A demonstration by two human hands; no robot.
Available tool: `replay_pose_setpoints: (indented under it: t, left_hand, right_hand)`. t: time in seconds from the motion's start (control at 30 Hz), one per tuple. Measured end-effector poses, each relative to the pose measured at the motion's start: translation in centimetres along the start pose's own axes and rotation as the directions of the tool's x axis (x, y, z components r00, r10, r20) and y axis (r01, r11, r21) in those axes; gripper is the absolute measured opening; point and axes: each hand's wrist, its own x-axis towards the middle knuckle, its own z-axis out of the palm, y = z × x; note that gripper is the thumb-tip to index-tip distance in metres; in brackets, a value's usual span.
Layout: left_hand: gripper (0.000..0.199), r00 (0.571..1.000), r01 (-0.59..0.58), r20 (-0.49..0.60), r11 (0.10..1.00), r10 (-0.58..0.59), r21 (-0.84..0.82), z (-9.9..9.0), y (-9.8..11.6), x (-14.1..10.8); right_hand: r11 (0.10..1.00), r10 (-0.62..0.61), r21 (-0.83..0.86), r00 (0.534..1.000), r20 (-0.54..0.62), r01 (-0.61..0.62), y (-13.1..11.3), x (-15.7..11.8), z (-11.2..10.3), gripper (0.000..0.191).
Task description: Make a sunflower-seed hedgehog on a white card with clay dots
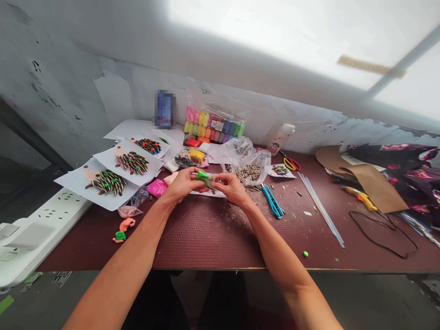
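Over the middle of the table, my left hand (184,184) pinches a small clear packet of green modelling clay (202,176). My right hand (234,187), fingers closed, grips the packet's clear plastic edge from the other side. Beneath the hands lies a white sheet (211,194), mostly hidden by them. Just past my right hand, striped sunflower seeds (250,173) spill from a clear plastic bag (240,149). Pink clay (157,188) in plastic sits left of my left hand. Paper sheets (130,162) bearing hedgehog shapes made of seeds and clay dots lie farther left.
A blue utility knife (272,201), scissors (291,162) and clear glue sticks (323,211) lie to the right. A yellow glue gun (362,198) trails a dark cord. Coloured clay packs (213,126) and a white bottle (283,137) stand by the wall. A power strip (44,229) borders the left.
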Motion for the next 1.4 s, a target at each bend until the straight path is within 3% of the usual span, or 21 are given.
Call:
replay_pose_setpoints:
  t: [0.33, 0.53, 0.63, 0.8, 1.0, 1.4]
  left_hand:
    - [0.047, 0.998, -0.06, 0.013, 0.997, 0.059, 0.058, 0.4, -0.1, 0.0]
    - [0.047, 0.999, -0.05, -0.007, 0.997, 0.05, 0.061, 0.5, 0.2, -0.2]
    - [0.044, 0.999, -0.042, 0.012, 0.997, 0.041, 0.059, 0.5, 0.3, -0.3]
    - [0.043, 0.997, -0.026, 0.072, 0.997, 0.02, 0.072, 0.6, 0.3, -0.4]
    - [0.046, 0.985, 0.01, 0.17, 0.998, -0.021, 0.063, -0.1, 0.4, -0.4]
    - [0.04, 0.985, -0.018, 0.171, 0.993, -0.003, 0.118, 0.0, 0.6, -0.6]
  right_hand:
    - [0.987, -0.059, -0.153, 0.997, -0.04, 0.052, 0.8, 0.0, 0.0, 0.032]
    - [0.95, -0.177, -0.277, 0.98, -0.093, 0.145, 0.9, -0.1, 0.4, 0.027]
    - [0.951, -0.193, -0.261, 0.978, -0.08, 0.167, 0.8, -0.2, 0.6, 0.028]
    - [0.971, -0.148, -0.195, 0.988, -0.054, 0.135, 0.6, -0.1, 0.4, 0.033]
    - [0.969, -0.119, -0.222, 0.991, -0.054, 0.104, 0.5, -0.1, 0.1, 0.023]
    - [0.985, -0.053, -0.164, 0.998, 0.021, 0.056, 0.6, -0.3, 0.4, 0.029]
